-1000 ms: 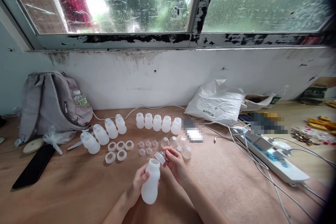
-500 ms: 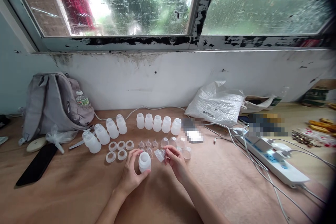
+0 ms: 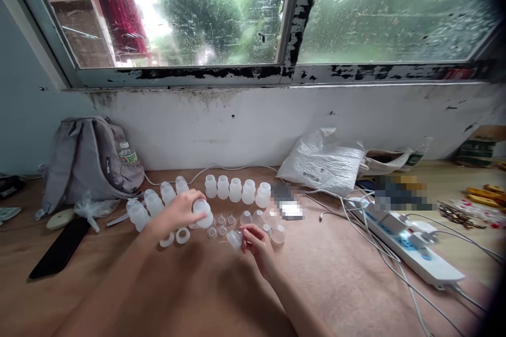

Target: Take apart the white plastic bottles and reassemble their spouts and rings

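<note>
My left hand (image 3: 179, 213) is closed round a frosted white baby bottle (image 3: 203, 215) without a top, held tilted above the loose rings. Lower and to the right, my right hand (image 3: 256, 242) pinches a clear dome-shaped cap (image 3: 234, 239) by its end. White collar rings (image 3: 182, 236) lie under and beside my left hand, partly covered by it. Between the hands sit several clear teats (image 3: 222, 231). Clear domed caps (image 3: 278, 235) stand just beyond my right fingers.
Behind is a row of topless bottles (image 3: 235, 190); capped bottles (image 3: 137, 215) stand at left. A black phone-like slab (image 3: 60, 248), a grey backpack (image 3: 89, 163), a silvery plastic bag (image 3: 322, 160) and a white power strip (image 3: 425, 260) with trailing cables surround the work area.
My left hand has lifted the bottle up and to the left, over the rings. My right hand, still pinching the cap, has shifted slightly left and down. The camera view has tilted a little.
</note>
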A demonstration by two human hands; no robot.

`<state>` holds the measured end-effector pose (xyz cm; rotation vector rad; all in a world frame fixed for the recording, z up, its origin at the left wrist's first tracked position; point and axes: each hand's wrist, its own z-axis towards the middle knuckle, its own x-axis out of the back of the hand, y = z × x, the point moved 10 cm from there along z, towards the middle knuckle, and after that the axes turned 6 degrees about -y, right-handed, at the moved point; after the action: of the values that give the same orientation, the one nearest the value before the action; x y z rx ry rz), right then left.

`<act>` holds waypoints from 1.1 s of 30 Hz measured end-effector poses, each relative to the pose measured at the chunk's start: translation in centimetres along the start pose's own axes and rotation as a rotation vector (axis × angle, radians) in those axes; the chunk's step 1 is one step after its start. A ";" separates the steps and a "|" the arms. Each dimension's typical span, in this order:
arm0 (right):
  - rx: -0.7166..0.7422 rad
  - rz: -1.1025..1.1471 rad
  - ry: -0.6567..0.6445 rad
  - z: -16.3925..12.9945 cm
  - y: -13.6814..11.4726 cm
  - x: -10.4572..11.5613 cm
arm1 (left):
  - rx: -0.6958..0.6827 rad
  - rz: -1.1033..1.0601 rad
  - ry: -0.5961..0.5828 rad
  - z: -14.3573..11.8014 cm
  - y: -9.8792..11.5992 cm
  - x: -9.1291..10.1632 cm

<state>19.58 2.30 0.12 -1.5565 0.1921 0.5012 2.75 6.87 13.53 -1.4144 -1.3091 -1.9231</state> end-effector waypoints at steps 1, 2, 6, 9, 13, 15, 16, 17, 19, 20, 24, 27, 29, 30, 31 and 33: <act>-0.015 -0.025 -0.008 -0.1 0.1 -0.3 | 0.020 0.068 -0.008 1.0 -0.6 1.2; -0.035 -0.053 -0.014 -0.2 0.4 -0.6 | 0.054 0.144 -0.054 2.1 -1.4 1.8; -0.077 -0.201 -0.028 -0.5 1.4 -1.5 | 0.115 0.368 -0.169 6.5 -4.2 2.8; 0.010 -0.381 -0.050 -0.6 1.4 -2.2 | 0.154 0.439 -0.195 9.0 -6.0 2.0; 0.095 -0.565 -0.107 -0.9 1.6 -3.1 | 0.190 0.507 -0.229 10.8 -7.6 0.2; 0.104 -0.616 -0.141 -1.1 1.9 -3.5 | 0.205 0.527 -0.243 11.2 -8.1 -0.4; 0.113 -0.644 -0.156 -1.2 1.9 -3.7 | 0.213 0.535 -0.248 11.3 -8.4 -0.6; 0.124 -0.675 -0.169 -1.2 1.9 -3.9 | 0.222 0.541 -0.254 11.4 -8.6 -0.8; 0.156 -0.742 -0.182 -1.4 1.6 -4.2 | 0.242 0.549 -0.265 11.5 -9.0 -1.1; 0.172 -0.776 -0.187 -1.5 1.5 -4.3 | 0.252 0.551 -0.272 11.5 -9.2 -1.2; 0.192 -0.921 -0.189 -1.7 1.4 -4.4 | 0.279 0.543 -0.292 11.5 -9.7 -1.5; 0.158 -1.043 -0.181 -1.8 1.8 -4.1 | 0.270 0.512 -0.252 11.5 -9.4 -1.1; 0.142 -1.101 -0.181 -1.8 2.1 -4.0 | 0.232 0.480 -0.186 11.3 -8.5 -0.3; 0.142 -1.123 -0.183 -1.8 2.2 -4.0 | 0.201 0.460 -0.143 11.1 -7.8 0.2; 0.145 -1.140 -0.183 -1.8 2.3 -4.0 | 0.163 0.439 -0.093 10.7 -6.9 0.6; 0.148 -1.161 -0.186 -1.8 2.5 -3.9 | 0.089 0.397 0.005 9.3 -4.9 1.0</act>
<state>15.41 -0.34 -0.46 -1.2167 -0.7725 -0.2893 3.34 17.39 12.67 -1.4911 -1.0048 -1.5863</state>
